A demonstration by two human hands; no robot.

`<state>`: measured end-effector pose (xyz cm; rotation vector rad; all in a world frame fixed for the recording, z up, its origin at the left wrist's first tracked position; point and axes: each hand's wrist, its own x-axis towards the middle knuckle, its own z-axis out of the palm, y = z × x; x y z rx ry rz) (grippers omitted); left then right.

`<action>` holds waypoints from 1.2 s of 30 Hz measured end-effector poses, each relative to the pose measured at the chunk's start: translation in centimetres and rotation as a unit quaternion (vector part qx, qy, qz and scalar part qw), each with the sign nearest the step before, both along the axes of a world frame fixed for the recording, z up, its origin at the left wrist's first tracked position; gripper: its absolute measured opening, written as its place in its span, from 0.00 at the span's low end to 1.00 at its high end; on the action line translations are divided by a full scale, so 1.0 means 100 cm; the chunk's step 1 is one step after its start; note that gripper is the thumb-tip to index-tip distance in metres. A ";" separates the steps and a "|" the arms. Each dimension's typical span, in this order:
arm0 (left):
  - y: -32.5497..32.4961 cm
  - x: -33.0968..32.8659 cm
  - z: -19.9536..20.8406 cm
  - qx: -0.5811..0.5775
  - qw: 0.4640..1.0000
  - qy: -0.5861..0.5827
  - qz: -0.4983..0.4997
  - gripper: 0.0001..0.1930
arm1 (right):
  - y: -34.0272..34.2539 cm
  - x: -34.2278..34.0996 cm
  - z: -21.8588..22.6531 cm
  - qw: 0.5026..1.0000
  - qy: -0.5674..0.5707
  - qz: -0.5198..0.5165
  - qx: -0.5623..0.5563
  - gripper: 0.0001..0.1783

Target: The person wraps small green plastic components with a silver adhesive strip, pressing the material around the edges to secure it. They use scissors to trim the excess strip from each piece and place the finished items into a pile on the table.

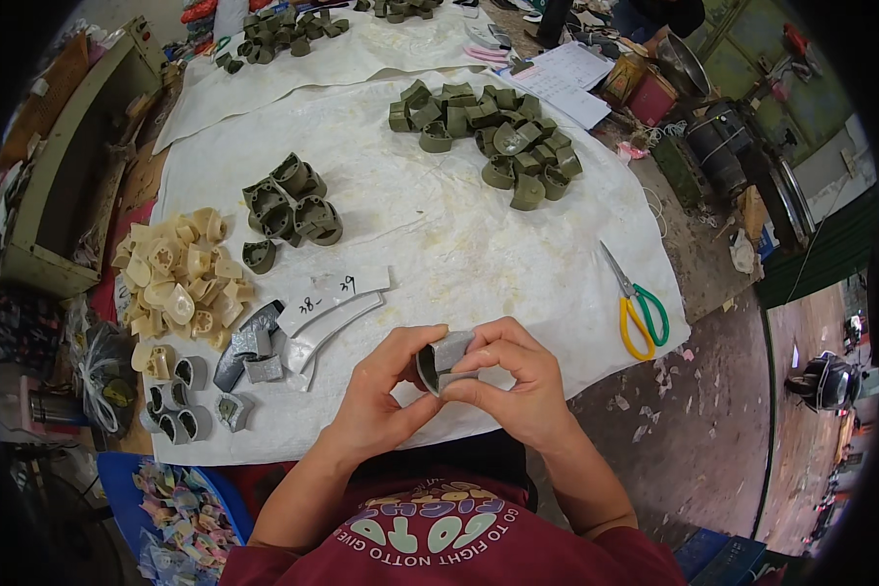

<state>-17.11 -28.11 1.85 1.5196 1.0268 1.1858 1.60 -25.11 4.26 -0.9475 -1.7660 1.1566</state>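
Note:
Over the table's near edge, both hands hold one grey-covered shoe heel (450,349). My left hand (379,393) grips its left side, thumb below and fingers above. The fingers and thumb of my right hand (523,389) pinch a loose grey flap at its right side. To the left lie curved grey strips (334,318), a white marked strip (347,285) and small folded grey pieces (263,368). Several grey-covered heels (179,420) stand at the near left corner. Beyond them is a pile of bare cream heels (181,269).
Dark green heels (288,207) cluster mid-left, with a larger group (498,127) at the far right. Scissors (635,305) with yellow and green handles lie by the right edge. A blue tub (117,481) of scraps stands below left. Another person (659,20) is at the far right.

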 end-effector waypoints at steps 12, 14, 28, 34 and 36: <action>0.004 0.003 -0.002 0.008 0.999 -0.036 0.015 0.32 | 0.000 -0.014 0.007 0.994 -0.045 -0.098 0.025 0.12; 0.003 0.003 -0.001 -0.029 0.991 -0.127 0.015 0.31 | 0.001 -0.012 0.003 0.992 -0.057 -0.106 0.029 0.13; 0.006 0.020 -0.005 0.005 0.970 -0.230 0.081 0.26 | 0.007 -0.001 -0.014 0.996 0.072 -0.057 -0.007 0.09; 0.010 0.014 -0.003 -0.122 0.922 -0.368 -0.007 0.23 | 0.025 0.004 -0.013 0.945 0.234 0.112 -0.199 0.22; 0.010 0.015 -0.001 -0.147 0.910 -0.387 -0.006 0.23 | 0.024 0.005 -0.020 0.956 0.210 0.088 -0.186 0.22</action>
